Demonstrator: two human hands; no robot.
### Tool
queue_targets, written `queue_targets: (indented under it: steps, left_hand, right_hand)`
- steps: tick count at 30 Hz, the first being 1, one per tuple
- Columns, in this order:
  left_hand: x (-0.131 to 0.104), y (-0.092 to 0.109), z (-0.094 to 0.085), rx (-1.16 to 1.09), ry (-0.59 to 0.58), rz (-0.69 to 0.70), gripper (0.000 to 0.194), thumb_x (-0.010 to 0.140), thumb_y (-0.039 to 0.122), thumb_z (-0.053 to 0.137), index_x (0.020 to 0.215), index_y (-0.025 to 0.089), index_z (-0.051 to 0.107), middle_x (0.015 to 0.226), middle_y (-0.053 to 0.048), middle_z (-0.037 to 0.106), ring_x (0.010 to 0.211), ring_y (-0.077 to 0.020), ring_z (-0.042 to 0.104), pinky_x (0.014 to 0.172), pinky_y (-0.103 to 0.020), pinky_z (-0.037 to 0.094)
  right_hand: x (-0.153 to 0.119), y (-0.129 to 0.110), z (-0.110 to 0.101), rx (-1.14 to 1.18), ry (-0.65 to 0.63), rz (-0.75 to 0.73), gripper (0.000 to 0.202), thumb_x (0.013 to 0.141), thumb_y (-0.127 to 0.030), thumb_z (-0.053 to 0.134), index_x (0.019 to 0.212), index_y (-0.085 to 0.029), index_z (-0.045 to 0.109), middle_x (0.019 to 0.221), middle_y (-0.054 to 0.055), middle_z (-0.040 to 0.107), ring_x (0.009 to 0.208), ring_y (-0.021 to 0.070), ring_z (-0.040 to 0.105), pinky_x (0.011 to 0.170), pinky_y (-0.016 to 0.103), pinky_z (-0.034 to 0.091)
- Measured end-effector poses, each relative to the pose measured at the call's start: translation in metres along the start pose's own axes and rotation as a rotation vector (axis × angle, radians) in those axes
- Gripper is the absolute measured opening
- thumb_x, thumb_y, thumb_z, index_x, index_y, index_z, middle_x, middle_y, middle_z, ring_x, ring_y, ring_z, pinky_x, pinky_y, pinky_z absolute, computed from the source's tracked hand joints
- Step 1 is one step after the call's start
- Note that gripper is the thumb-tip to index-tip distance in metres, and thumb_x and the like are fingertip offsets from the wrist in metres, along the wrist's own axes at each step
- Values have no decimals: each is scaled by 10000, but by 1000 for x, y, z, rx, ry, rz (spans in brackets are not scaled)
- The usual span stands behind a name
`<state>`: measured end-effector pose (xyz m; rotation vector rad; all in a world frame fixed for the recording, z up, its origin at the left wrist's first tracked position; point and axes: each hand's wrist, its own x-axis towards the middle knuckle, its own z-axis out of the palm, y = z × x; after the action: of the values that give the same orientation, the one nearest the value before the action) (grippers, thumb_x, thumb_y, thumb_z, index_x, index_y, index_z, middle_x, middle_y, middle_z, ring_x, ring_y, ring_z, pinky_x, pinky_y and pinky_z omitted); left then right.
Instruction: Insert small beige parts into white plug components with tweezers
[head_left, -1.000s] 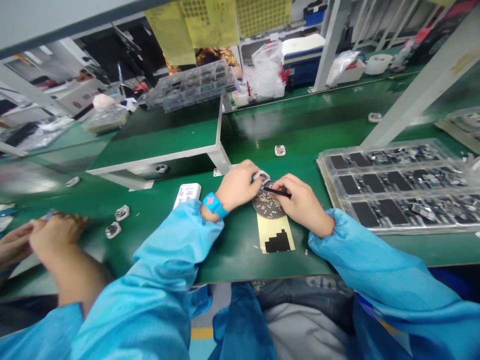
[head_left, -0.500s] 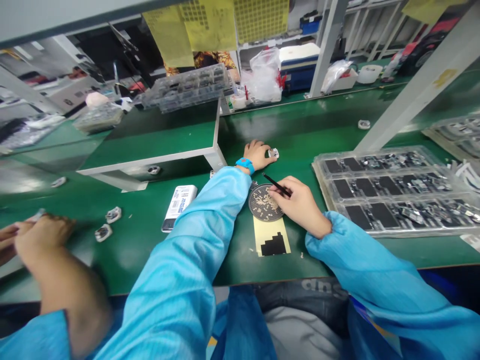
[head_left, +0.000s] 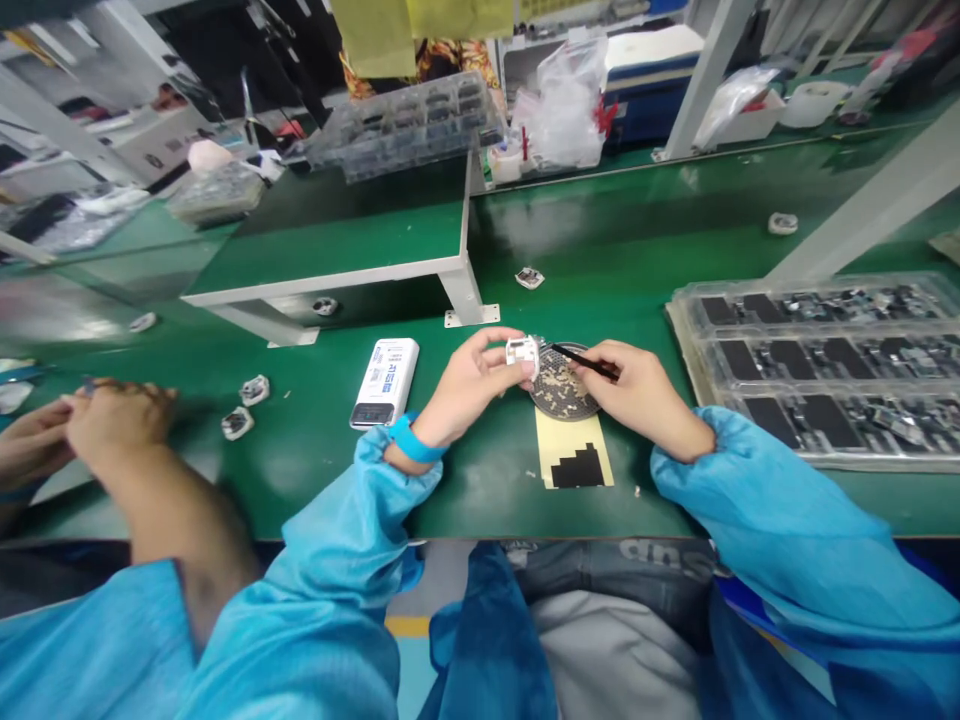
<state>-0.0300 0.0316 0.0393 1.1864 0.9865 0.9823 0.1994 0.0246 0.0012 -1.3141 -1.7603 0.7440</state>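
A small white device part (head_left: 523,356) is pinched in my left hand (head_left: 480,385), which wears a blue wristband. My right hand (head_left: 643,392) grips black tweezers (head_left: 583,360), their tip close to the white part's right side. Beneath the tweezers lies a round dark dish (head_left: 567,400) with many tiny beige pieces. In front of the dish is a yellow sheet (head_left: 545,432) bearing a black cut-out shape (head_left: 577,468). A white power bank (head_left: 385,383) rests left of my left hand.
Clear trays of dark parts (head_left: 817,375) stand at the right. A raised green shelf (head_left: 360,230) has metal legs at the back left. Another person's hands (head_left: 112,425) work at the far left. Similar white parts (head_left: 529,278) lie around the green table.
My left hand has come back from farther up the table with the white part in it, now beside the tweezers. The view has shifted, and the trays appear farther right.
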Motion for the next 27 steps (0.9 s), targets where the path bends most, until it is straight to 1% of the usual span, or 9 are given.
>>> queue_targets:
  steps: [3, 6, 9, 11, 14, 17, 20, 23, 27]
  left_hand:
    - [-9, -20, 1, -40, 5, -8, 484, 752, 372, 873, 1073, 156, 582, 825, -33, 727, 652, -122, 669, 574, -216, 525]
    - [-12, -30, 3, -32, -10, 6, 483, 740, 398, 883, 1025, 159, 574, 784, -20, 710, 645, -122, 660, 584, -221, 540]
    - [-17, -31, 8, -39, -45, -36, 467, 748, 406, 873, 1001, 166, 563, 793, -25, 713, 657, -134, 677, 595, -235, 561]
    - [-22, -29, 13, -55, -76, -79, 441, 756, 390, 863, 986, 178, 552, 794, -20, 716, 647, -136, 685, 602, -244, 570]
    - [-28, -30, 20, -42, -109, -133, 391, 775, 334, 842, 970, 195, 533, 794, -15, 728, 621, -135, 691, 572, -229, 543]
    - [-33, -36, 27, 0, -135, -164, 368, 780, 284, 830, 1047, 184, 598, 785, -19, 730, 642, -136, 694, 575, -218, 521]
    - [-35, -45, 32, 95, -190, -156, 351, 800, 283, 809, 1110, 160, 697, 766, -21, 712, 664, -126, 676, 592, -210, 501]
    - [-36, -53, 33, 192, -216, -125, 282, 826, 327, 787, 1045, 155, 739, 816, -39, 726, 675, -121, 665, 590, -210, 487]
    - [-34, -56, 32, 235, -205, -111, 263, 835, 324, 775, 1031, 155, 727, 866, -47, 733, 683, -115, 660, 600, -207, 487]
  right_hand:
    - [-1, 0, 1, -43, 34, 43, 188, 798, -344, 784, 822, -181, 694, 776, 21, 679, 662, 147, 569, 600, 289, 429]
    - [-1, -2, -1, -58, 37, 26, 228, 835, -381, 768, 779, -184, 668, 726, 7, 648, 628, 132, 537, 578, 286, 404]
    - [-2, -8, -6, -58, 25, -49, 254, 902, -388, 711, 745, -197, 654, 724, 8, 625, 643, 137, 540, 592, 302, 409]
    - [-7, -15, -13, -14, 31, -125, 262, 947, -373, 660, 744, -207, 652, 803, 29, 658, 722, 158, 595, 653, 321, 461]
    - [-21, -22, -25, -23, 111, -210, 322, 995, -381, 593, 723, -220, 657, 840, 48, 684, 794, 182, 639, 739, 352, 516]
    - [-41, -18, -32, -22, 150, -77, 310, 991, -433, 605, 778, -224, 691, 684, 18, 663, 609, 144, 607, 585, 303, 502]
    - [-55, -5, -30, 163, 102, 116, 282, 918, -480, 706, 840, -211, 681, 606, -9, 669, 484, 120, 601, 460, 248, 486]
    - [-61, 4, -25, 273, 114, 156, 303, 849, -478, 783, 833, -200, 662, 605, -5, 687, 491, 129, 643, 467, 236, 532]
    - [-62, 10, -22, 241, 79, 136, 276, 852, -445, 788, 855, -190, 685, 667, 8, 710, 559, 136, 687, 528, 237, 563]
